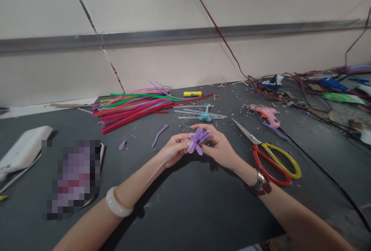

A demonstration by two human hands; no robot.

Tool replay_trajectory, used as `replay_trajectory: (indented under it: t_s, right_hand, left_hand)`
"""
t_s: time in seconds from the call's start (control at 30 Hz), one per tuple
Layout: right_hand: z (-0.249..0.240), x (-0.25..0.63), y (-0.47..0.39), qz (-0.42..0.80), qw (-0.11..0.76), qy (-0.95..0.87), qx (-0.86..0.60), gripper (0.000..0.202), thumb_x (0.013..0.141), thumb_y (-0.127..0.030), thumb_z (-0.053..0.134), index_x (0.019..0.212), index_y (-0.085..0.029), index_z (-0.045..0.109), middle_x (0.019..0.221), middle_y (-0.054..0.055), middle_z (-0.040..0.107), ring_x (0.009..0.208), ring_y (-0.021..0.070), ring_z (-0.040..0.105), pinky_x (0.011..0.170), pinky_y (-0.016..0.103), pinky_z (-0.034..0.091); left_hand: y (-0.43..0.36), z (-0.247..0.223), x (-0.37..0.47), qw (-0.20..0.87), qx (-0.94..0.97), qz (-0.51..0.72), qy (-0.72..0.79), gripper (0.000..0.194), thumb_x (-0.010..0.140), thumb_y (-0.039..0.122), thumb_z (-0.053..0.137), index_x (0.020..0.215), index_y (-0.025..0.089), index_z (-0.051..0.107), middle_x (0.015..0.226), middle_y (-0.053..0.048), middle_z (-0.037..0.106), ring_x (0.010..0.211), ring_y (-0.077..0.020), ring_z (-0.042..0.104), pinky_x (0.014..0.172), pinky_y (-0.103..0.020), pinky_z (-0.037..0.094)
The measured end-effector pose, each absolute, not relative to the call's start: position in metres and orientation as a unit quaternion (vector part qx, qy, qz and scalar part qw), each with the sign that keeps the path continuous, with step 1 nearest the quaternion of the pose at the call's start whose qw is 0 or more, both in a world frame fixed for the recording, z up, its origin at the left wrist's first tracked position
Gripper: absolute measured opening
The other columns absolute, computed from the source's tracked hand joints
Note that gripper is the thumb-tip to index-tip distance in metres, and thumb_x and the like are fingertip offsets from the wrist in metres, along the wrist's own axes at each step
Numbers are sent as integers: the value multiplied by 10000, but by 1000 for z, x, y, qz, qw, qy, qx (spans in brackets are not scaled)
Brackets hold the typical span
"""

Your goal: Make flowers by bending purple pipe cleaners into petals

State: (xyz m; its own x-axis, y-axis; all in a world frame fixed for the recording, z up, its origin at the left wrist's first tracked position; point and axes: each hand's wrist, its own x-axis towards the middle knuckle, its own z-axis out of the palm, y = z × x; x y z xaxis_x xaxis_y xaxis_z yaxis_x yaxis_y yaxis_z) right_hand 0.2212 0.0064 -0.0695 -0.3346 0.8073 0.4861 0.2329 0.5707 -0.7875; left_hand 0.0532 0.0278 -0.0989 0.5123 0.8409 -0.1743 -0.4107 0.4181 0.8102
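Observation:
Between my two hands, above the dark table, is a purple pipe-cleaner flower (198, 141) with several looped petals. My left hand (177, 148) pinches it from the left, fingertips at a petal's edge. From the right, my right hand (218, 144) grips it with thumb and fingers closed about the petals. Behind the hands, a light-blue pipe-cleaner flower (205, 115) with a short stem rests on clear glue sticks (185, 112). Left of my left hand lie a bent purple pipe-cleaner piece (159, 135) and a small purple loop (122, 145).
A bundle of coloured pipe cleaners (130, 110) lies at the back left, near a yellow tube (192, 94). Red-and-yellow-handled scissors (271, 158) and a pink glue gun (265, 115) with a black cord are on the right. A white box (24, 148) and a blurred-out device (75, 181) sit left.

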Motion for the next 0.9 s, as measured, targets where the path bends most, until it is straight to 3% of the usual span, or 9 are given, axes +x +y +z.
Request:
replay_trajectory:
  t_s: [0.07, 0.2, 0.4, 0.67, 0.9]
  right_hand:
    - [-69, 222, 6, 354, 490, -723, -335, 176, 733, -205, 620, 903, -251, 633, 1111, 38, 558, 1050, 186, 500, 903, 382, 405]
    - [-64, 225, 6, 434, 538, -648, -319, 301, 713, -232, 639, 1004, -246, 565, 992, 44, 588, 917, 168, 567, 802, 333, 473]
    - [-56, 226, 7, 411, 553, -627, -363, 38, 693, -212, 651, 727, -209, 635, 780, 13, 603, 704, 125, 576, 628, 269, 501]
    - [-56, 217, 3, 587, 519, -488, -386, 205, 643, -278, 695, 636, -158, 530, 507, -28, 591, 434, 89, 559, 400, 191, 455]
    - [-56, 213, 0, 613, 516, -469, -370, 171, 674, -258, 665, 665, -173, 517, 543, -27, 604, 458, 89, 572, 435, 205, 481]
  left_hand:
    - [29, -98, 53, 795, 353, 401, 287, 316, 548, 184, 774, 845, 126, 685, 650, -18, 679, 532, -78, 575, 581, -188, 437]
    - [29, -98, 53, 783, 330, 425, 312, 188, 532, 153, 777, 697, 122, 692, 600, -4, 664, 530, -70, 569, 587, -176, 434]
    - [28, -96, 53, 782, 337, 420, 315, 182, 529, 172, 780, 683, 122, 698, 595, -5, 658, 543, -71, 563, 608, -181, 443]
    - [30, -96, 50, 770, 358, 434, 301, 140, 528, 185, 782, 598, 120, 679, 580, -2, 641, 548, -76, 555, 599, -183, 434]
    - [31, -98, 48, 770, 371, 428, 293, 134, 570, 193, 759, 661, 121, 692, 621, -12, 663, 590, -92, 579, 644, -194, 442]
